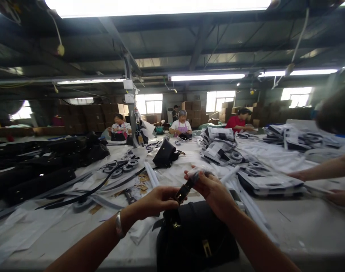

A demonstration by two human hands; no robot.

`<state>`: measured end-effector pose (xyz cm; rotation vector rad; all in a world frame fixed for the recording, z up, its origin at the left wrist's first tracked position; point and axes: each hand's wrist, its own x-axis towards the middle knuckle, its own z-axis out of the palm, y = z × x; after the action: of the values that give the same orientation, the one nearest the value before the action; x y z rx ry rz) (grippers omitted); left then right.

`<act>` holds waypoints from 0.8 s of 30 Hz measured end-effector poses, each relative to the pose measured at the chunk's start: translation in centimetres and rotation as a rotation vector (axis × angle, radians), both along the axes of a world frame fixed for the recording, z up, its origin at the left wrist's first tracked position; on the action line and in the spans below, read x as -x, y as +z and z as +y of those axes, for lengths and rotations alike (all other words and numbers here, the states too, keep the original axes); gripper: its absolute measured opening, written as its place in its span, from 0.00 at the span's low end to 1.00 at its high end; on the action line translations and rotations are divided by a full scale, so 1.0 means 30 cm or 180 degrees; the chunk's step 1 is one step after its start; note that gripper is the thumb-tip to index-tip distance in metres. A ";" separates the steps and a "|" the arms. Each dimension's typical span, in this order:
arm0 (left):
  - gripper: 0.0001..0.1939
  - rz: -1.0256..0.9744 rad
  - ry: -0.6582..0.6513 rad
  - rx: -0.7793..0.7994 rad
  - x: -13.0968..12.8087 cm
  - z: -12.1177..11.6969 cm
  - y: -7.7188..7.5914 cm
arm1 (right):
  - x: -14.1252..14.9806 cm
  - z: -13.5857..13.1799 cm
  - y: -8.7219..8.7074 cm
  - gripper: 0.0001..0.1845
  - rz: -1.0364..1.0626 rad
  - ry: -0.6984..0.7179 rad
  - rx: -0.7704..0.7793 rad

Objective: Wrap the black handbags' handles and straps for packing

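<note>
A black handbag (195, 236) with gold-coloured hardware stands at the table's near edge, right in front of me. Above its top, my left hand (165, 200) pinches the buckle end of a black strap (184, 189). The strap slants up to my right hand (210, 187), whose fingers are closed around its other part. Clear or whitish wrapping (196, 173) shows at the right fingertips; the rest of the strap is hidden there. A silver bracelet (119, 224) sits on my left wrist.
Another black bag (166, 153) stands farther back. Coiled straps (124, 166) lie left, beside a heap of black bags (33, 170). Wrapped bag pieces (222, 143) are piled right. A co-worker's arm (325, 168) reaches in at right; other people sit across the table.
</note>
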<state>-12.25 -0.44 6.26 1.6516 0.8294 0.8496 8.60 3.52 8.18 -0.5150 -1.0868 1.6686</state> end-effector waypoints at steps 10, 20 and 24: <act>0.23 -0.0285 0.0856 0.0224 -0.052 -0.020 -0.002 | 0.014 -0.014 -0.010 0.21 -0.0345 -0.0037 -0.0344; 0.23 0.0012 0.0482 0.0377 -0.081 0.005 0.048 | -0.014 -0.009 -0.011 0.22 0.0032 0.0088 -0.0214; 0.21 0.0032 0.0409 0.0220 -0.070 -0.010 0.034 | -0.015 -0.016 -0.022 0.20 0.0077 -0.0013 -0.0196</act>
<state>-10.15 -0.74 7.28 1.5563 0.9697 0.8920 9.04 3.05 7.53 -0.4559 -1.1153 1.6287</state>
